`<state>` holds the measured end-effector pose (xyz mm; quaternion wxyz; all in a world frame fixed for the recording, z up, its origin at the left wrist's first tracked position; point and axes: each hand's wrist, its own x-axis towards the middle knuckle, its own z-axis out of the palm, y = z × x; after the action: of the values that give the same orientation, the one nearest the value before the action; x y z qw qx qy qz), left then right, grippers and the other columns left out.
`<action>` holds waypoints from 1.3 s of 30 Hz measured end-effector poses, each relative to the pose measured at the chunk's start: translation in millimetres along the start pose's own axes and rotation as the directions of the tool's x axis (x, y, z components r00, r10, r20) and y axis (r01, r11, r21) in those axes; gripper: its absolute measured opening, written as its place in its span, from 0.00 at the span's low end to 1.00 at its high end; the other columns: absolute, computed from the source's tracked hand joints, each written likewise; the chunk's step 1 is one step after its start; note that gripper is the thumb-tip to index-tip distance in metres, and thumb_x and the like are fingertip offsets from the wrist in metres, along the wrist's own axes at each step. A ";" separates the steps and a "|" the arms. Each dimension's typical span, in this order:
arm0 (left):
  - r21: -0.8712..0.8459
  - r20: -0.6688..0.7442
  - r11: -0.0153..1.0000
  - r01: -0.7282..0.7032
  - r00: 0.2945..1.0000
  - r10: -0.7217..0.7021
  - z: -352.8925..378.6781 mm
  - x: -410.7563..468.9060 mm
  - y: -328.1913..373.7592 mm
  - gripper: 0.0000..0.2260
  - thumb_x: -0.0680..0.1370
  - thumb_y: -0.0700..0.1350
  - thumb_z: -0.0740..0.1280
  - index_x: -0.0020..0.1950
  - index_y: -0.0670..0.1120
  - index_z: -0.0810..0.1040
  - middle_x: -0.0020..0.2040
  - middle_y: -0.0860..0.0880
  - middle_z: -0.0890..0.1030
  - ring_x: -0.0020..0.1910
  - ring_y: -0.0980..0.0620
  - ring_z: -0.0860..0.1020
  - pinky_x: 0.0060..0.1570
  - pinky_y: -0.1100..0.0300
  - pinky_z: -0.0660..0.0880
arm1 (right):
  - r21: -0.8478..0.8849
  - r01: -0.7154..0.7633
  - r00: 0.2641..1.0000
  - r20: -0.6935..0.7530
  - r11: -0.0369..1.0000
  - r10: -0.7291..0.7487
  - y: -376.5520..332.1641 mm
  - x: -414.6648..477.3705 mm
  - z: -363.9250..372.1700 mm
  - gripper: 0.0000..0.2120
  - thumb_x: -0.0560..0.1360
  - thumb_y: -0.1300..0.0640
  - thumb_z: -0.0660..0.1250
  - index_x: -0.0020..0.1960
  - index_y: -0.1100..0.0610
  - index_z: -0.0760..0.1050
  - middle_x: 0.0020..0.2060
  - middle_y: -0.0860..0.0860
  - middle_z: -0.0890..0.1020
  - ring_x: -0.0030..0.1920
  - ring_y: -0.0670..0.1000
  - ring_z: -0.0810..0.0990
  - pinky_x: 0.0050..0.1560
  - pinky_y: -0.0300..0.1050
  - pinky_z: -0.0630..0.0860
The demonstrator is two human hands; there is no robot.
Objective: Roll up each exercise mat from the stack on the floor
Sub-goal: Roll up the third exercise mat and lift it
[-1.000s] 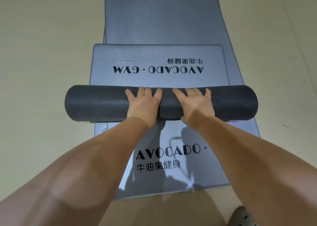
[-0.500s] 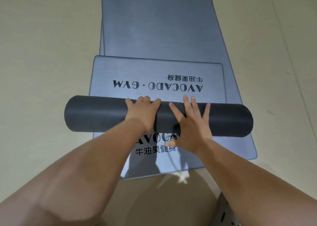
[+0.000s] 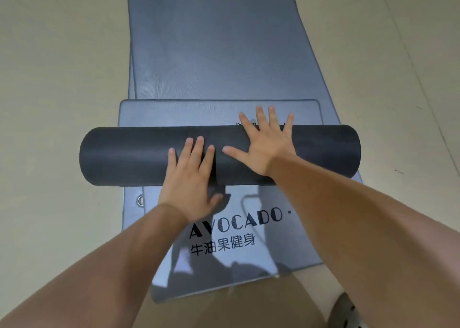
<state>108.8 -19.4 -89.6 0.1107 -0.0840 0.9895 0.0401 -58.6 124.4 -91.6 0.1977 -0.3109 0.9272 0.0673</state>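
Note:
A dark grey mat roll (image 3: 129,156) lies crosswise over a stack of blue-grey exercise mats (image 3: 214,48) on the floor. Only a short flat strip of the top mat (image 3: 174,112) shows beyond the roll. My left hand (image 3: 191,178) presses flat on the near side of the roll, fingers apart. My right hand (image 3: 266,138) lies flat over the top of the roll, fingers spread and reaching past its far edge. A lower mat (image 3: 249,253) printed "AVOCADO" shows in front of the roll.
Beige floor (image 3: 54,78) surrounds the stack on both sides. A metal eyelet (image 3: 141,200) sits in a mat corner at the left. My knee (image 3: 249,307) and a grey shoe (image 3: 348,312) are at the bottom edge.
The roll has moved away from me over the top mat, covering the upside-down "AVOCADO - GYM" print. My right hand has reached over the top of the roll; my left hand has shifted to its near side.

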 end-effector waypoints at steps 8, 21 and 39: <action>0.089 0.166 0.986 0.138 0.974 -0.151 6.6 44.8 3.7 0.71 0.59 0.81 0.66 0.77 0.43 0.25 0.79 0.38 0.31 0.78 0.36 0.31 0.71 0.25 0.40 | -0.064 0.177 0.930 -0.316 0.982 -0.188 1.8 -31.7 30.6 0.45 0.75 0.21 0.47 0.85 0.44 0.48 0.84 0.62 0.47 0.83 0.66 0.45 0.75 0.79 0.47; 0.153 0.114 0.984 0.087 0.988 -0.105 -24.3 114.2 -21.9 0.60 0.64 0.65 0.77 0.82 0.47 0.43 0.79 0.33 0.53 0.78 0.33 0.52 0.70 0.23 0.48 | -0.133 0.060 0.998 0.023 0.989 -0.057 16.2 43.1 -25.5 0.68 0.61 0.37 0.81 0.82 0.40 0.33 0.81 0.63 0.55 0.82 0.65 0.51 0.77 0.75 0.48; 0.268 0.234 0.963 -0.039 0.972 -0.026 -1.8 -14.2 29.6 0.40 0.70 0.51 0.74 0.74 0.46 0.54 0.64 0.37 0.73 0.65 0.35 0.69 0.63 0.33 0.66 | -0.144 0.116 0.990 0.098 0.983 -0.102 -0.4 -100.1 23.1 0.55 0.71 0.47 0.79 0.83 0.42 0.43 0.69 0.58 0.69 0.70 0.61 0.67 0.75 0.75 0.58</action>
<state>116.9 11.7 -82.8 0.2375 -0.0593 0.9658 -0.0855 22.0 184.9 -71.8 0.2191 -0.3719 0.8912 0.1394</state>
